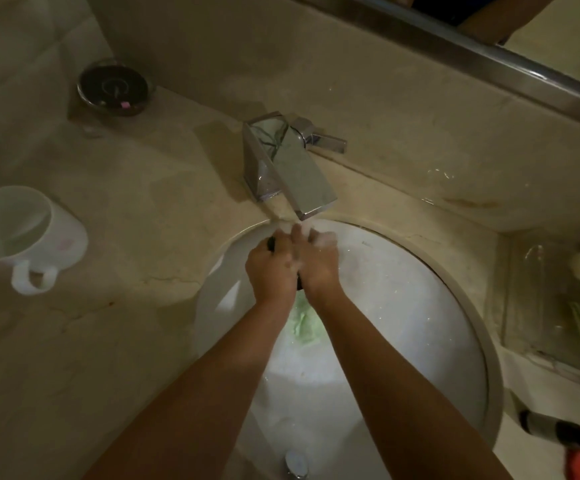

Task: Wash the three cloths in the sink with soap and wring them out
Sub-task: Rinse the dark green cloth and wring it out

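Fingers: both hands (292, 261) curled round a dark cloth (271, 243), under the tap (292, 168).
Green cloth (304, 323): at 6 o'clock, between the wrists.

**Bare forearms and hands, soap foam on the fingers**

Two forearms are seen, bare along their whole visible length; no sleeves, watch, bracelets or rings can be made out. The left hand (270, 268) and the right hand (317, 263) are wet, and white soap foam is carried on the fingers (323, 237) of the right.
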Tool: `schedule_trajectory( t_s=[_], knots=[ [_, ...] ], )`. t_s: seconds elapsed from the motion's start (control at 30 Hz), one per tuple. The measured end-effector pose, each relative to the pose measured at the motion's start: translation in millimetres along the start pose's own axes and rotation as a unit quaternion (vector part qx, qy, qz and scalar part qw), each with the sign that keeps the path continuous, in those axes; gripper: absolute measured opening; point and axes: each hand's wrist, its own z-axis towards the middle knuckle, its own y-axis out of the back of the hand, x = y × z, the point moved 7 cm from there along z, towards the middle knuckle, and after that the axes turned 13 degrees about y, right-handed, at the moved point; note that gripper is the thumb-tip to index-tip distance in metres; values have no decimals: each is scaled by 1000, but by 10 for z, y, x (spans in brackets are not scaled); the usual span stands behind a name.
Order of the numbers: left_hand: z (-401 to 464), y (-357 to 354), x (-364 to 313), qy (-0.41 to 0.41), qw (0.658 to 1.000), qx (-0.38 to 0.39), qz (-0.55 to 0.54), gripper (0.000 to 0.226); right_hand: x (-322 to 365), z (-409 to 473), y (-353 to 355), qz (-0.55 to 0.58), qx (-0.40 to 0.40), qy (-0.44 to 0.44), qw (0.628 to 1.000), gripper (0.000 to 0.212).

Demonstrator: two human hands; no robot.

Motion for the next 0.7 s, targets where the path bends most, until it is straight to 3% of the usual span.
schedule_trajectory(
  t_s=[0.07,0.2,0.3,0.37,0.47,0.6,0.7],
  knots=[
    [-1,-23,35,25,999,-4,20,41,-24,-14,19,13,-3,-21,1000,27],
    [-47,-43,164,171,984,42,-40,21,10,-38,99,-79,67,-17,994,24],
    [-45,37,174,217,972,56,-75,14,239,35,280,-42,56,48,996,16],
    [-44,90,172,230,969,68,-66,20,470,113,432,27,25,105,994,30],
    [-83,114,223,229,969,90,-32,24,735,225,517,132,14,124,983,50],
    [-150,133,316,248,958,141,-18,26,833,313,495,175,-12,102,979,47],
    [-170,157,295,209,968,141,10,19,808,375,537,199,-52,84,975,44]
  ],
)
